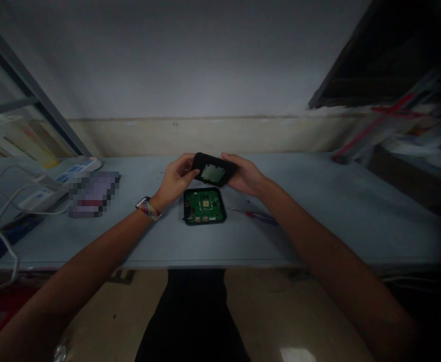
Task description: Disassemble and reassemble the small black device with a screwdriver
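Both hands hold a black plastic cover (199,164) with a pale grey-green plate inside it, tilted above the table. My left hand (175,180) pinches its left end, thumb on the near face. The right end lies in my right hand (246,174), whose fingers are partly hidden behind it. Just below, a black case base (224,213) lies flat on the table, with a green circuit board (196,205) seated in it; metal ports line its near edge. To its right, partly behind my right forearm, rests a screwdriver (261,217) with a red and dark handle.
A grey-blue table (148,251) runs along a wall. At left are a white power strip (39,198) with cables and a blurred-out flat device (94,193). A metal frame (50,120) rises behind them. A red-edged stand (374,123) is at far right.
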{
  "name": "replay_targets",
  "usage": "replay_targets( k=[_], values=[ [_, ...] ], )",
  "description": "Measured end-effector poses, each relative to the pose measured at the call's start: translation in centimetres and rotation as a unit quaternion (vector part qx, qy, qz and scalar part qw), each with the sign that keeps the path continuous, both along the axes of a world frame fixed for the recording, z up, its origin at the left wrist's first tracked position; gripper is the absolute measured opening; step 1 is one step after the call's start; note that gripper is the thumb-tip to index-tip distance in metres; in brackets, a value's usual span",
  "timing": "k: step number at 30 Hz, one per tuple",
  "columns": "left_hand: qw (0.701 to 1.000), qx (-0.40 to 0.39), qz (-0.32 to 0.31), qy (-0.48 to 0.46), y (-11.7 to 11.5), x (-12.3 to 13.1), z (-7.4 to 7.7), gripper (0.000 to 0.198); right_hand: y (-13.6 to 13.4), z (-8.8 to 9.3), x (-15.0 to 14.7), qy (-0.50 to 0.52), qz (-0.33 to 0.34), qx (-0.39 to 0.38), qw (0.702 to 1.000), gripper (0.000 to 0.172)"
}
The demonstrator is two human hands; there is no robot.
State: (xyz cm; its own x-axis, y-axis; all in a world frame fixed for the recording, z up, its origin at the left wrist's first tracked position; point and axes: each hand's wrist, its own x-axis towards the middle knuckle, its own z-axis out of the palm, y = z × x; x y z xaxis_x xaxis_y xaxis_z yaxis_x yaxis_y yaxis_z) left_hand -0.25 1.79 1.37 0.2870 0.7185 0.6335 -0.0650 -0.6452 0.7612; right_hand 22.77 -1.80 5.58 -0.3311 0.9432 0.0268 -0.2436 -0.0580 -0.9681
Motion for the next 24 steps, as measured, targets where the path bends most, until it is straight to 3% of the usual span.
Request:
replay_targets(
  k=[6, 13, 18, 21, 24],
  values=[
    [0.999, -0.034, -0.001, 0.013, -1.6, 0.2, 1.2, 0.025, -0.5, 0.5, 0.6, -0.122, 0.067, 0.049, 0.989, 0.062],
    [0.998, -0.064, -0.023, 0.004, -2.2, 0.6, 1.6, 0.024, -0.9, 0.7, 0.7, -0.124, 0.123, 0.013, 0.985, 0.064],
    [0.997, -0.036, -0.060, 0.027, -2.3, -0.1, 2.1, 0.026, -0.5, 0.5, 1.0, -0.146, 0.118, 0.067, 0.980, 0.064],
    [0.998, -0.030, -0.060, 0.011, -1.7, -0.9, 2.1, 0.037, -0.8, 0.6, 0.9, -0.241, 0.103, 0.156, 0.952, 0.062],
    [0.997, -0.061, -0.029, -0.037, -0.6, -1.5, 1.8, 0.043, -1.9, 1.0, 0.1, -0.367, 0.088, 0.297, 0.877, 0.062]
  ],
)
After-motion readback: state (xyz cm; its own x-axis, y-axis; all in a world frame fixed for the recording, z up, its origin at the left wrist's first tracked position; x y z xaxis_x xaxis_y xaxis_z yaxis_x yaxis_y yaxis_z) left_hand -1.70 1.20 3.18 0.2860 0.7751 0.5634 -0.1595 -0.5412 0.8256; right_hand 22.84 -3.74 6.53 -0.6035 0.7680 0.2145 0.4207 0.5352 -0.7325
